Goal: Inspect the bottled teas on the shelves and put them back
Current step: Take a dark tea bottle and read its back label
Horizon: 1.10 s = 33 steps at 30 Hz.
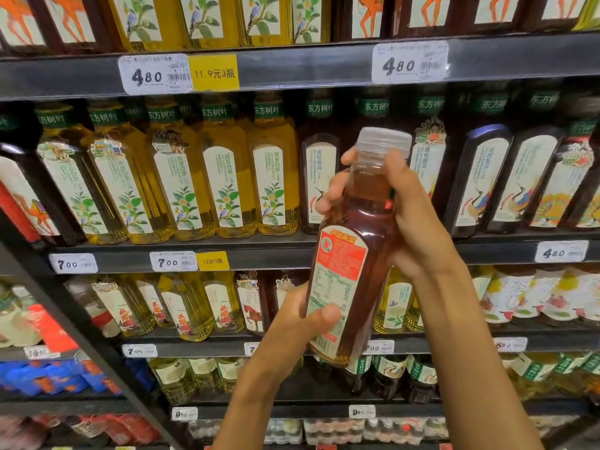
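I hold a bottle of dark red-brown tea (352,254) in front of the shelves, slightly tilted, with its clear cap at the top and its back label facing me. My right hand (406,216) grips the bottle's neck and shoulder. My left hand (298,316) grips the lower part, thumb pressed on the label. Behind it, the middle shelf (259,254) carries a row of yellow tea bottles (224,177) on the left and dark tea bottles (480,180) on the right.
Price tags (152,74) sit along the shelf edges. More bottled teas fill the top shelf (201,17) and the lower shelves (188,306). A dark shelf upright (81,332) slants across the lower left, with blue packs (48,378) beyond it.
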Available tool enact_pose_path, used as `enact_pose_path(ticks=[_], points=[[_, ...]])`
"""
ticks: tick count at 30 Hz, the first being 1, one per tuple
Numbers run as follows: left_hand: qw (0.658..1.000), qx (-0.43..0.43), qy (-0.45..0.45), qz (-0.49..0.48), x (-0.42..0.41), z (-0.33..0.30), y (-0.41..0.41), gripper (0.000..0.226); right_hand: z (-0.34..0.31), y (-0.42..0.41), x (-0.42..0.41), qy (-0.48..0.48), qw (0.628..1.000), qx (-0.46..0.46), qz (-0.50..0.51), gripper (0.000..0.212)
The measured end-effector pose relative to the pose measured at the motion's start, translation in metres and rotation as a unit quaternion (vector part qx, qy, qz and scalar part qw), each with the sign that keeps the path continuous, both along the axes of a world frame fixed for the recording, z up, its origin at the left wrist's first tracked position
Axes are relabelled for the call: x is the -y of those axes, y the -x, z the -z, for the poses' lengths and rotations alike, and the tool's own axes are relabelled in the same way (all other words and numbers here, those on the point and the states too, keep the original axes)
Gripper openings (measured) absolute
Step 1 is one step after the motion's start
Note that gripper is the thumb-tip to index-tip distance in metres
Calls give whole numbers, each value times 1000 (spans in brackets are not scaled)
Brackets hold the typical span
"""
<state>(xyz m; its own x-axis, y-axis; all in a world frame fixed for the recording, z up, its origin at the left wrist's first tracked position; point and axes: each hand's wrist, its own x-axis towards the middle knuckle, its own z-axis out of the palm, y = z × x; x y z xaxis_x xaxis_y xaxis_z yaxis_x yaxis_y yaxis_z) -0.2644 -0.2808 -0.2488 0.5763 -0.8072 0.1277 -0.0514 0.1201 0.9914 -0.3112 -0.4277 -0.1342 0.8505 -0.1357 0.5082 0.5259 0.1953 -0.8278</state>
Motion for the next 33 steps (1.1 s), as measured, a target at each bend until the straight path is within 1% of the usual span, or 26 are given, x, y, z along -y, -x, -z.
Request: enact_pose_path(ticks=[1, 2, 5, 6, 8, 10, 11, 13, 14, 15, 17, 18, 19, 21, 22, 23, 24, 26, 27, 28, 30, 31, 32, 33], points=[[1000, -16, -19, 5, 0, 3, 0, 82, 0, 0, -1, -5, 1000, -8, 2, 42], [999, -17, -27, 13, 0, 4, 0, 84, 1, 0, -1, -15, 1000, -16, 11, 37], [1000, 4, 9, 7, 4, -6, 3, 58, 1, -1, -3, -47, 995, -40, 79, 32], [1000, 7, 25, -13, 6, -9, 3, 58, 1, -2, -3, -47, 992, -46, 112, 32], [998, -7, 52, -46, 13, -11, 4, 65, -1, -5, -2, -31, 985, -69, 154, 34], [993, -68, 80, -53, 17, -15, 7, 71, -4, -5, 1, -13, 986, -89, 138, 46], [987, -127, 92, -26, 17, -18, 7, 76, -4, -6, 2, -10, 989, -92, 116, 52], [958, -248, 125, 77, 16, -22, 8, 81, -4, -7, 4, -14, 994, -87, 70, 47], [942, -280, 140, 124, 15, -23, 9, 80, -3, -7, 4, -21, 995, -86, 46, 44], [932, -294, 146, 156, 15, -22, 10, 79, -2, -9, 2, -32, 996, -83, 17, 44], [926, -295, 150, 182, 14, -20, 12, 76, -1, -12, -2, -58, 995, -76, -26, 41], [932, -287, 138, 172, 15, -19, 12, 76, -1, -12, -3, -66, 995, -73, -34, 38], [945, -267, 127, 143, 15, -18, 11, 73, -2, -12, -4, -68, 995, -72, -31, 35], [978, -183, 96, 29, 14, -16, 6, 54, -3, -11, -3, -55, 996, -69, -3, 32], [987, -141, 79, -7, 12, -16, 4, 47, -3, -10, -3, -44, 996, -69, 23, 31], [991, -115, 62, -26, 11, -18, 3, 45, -3, -10, -2, -36, 995, -73, 54, 30], [994, -94, 43, -44, 10, -18, 2, 50, -3, -11, -2, -33, 993, -81, 84, 29], [995, -69, 22, -63, 11, -17, 1, 68, -4, -14, -3, -34, 986, -101, 128, 28], [995, -65, 29, -66, 12, -18, 2, 71, -4, -16, -2, -33, 984, -110, 134, 30], [994, -77, 45, -63, 14, -19, 2, 69, -5, -16, -1, -30, 985, -115, 128, 33], [987, -126, 85, -42, 15, -24, 4, 53, -8, -16, 1, -11, 986, -120, 112, 39], [983, -149, 104, -28, 15, -27, 5, 44, -8, -16, 2, 1, 986, -121, 112, 36], [979, -161, 121, -16, 15, -28, 5, 39, -7, -17, 4, 9, 986, -119, 115, 30], [978, -167, 128, -13, 16, -29, 5, 42, -6, -18, 5, 10, 986, -119, 118, 24]])
